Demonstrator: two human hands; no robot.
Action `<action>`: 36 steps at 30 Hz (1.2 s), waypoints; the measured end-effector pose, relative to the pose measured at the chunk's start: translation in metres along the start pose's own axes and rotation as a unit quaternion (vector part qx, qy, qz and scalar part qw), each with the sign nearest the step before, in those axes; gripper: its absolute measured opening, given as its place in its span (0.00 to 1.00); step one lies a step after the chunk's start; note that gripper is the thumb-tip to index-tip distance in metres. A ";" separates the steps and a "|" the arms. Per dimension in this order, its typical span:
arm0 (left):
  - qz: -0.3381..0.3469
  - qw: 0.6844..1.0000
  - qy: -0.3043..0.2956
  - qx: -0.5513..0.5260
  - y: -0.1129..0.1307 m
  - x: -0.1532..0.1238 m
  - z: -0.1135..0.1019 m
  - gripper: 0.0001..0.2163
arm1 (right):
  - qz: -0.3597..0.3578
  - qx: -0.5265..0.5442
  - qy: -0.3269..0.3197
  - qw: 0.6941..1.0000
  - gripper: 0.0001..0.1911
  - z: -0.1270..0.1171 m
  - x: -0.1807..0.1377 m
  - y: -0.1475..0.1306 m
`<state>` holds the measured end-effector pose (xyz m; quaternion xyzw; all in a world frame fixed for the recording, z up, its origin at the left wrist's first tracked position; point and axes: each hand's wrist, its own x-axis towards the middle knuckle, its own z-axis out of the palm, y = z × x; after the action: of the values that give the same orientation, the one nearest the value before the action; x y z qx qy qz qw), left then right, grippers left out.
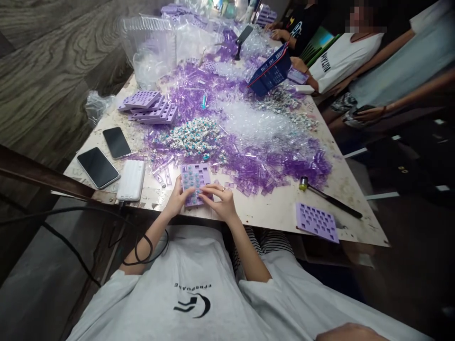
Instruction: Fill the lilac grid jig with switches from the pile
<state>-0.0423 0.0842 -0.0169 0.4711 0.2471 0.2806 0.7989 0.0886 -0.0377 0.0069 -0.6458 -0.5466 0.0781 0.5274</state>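
Note:
A light purple slotted tray (pixel 203 175) lies near the table's front edge, many of its slots filled with small white and teal parts. My left hand (pixel 176 198) grips the tray's left side, thumb over its face. Above the right side of the tray, my right hand (pixel 222 201) has its thumb and fingers pinched together; whatever is between the fingertips is too small to make out. Just beyond the tray is a heap of small white and teal parts (pixel 194 137). Loose clear purple plastic pieces (pixel 256 177) spread to the right.
On the left are two phones (pixel 98 166), a white power bank (pixel 131 181) with a cable, and stacked purple trays (pixel 149 106). At right lie a hammer (pixel 330 198) and another slotted tray (pixel 317 221). A blue basket (pixel 270 71) tilts farther back. Other people stand along the right side.

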 end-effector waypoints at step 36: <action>0.075 0.991 -0.017 0.105 -0.007 -0.001 -0.001 0.34 | 0.325 0.285 0.009 0.902 0.27 0.024 0.007 0.008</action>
<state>-0.0420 0.0817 -0.0239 0.5746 0.2258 0.3042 0.7255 0.0804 -0.0163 -0.0062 -0.6105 -0.2564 0.3916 0.6389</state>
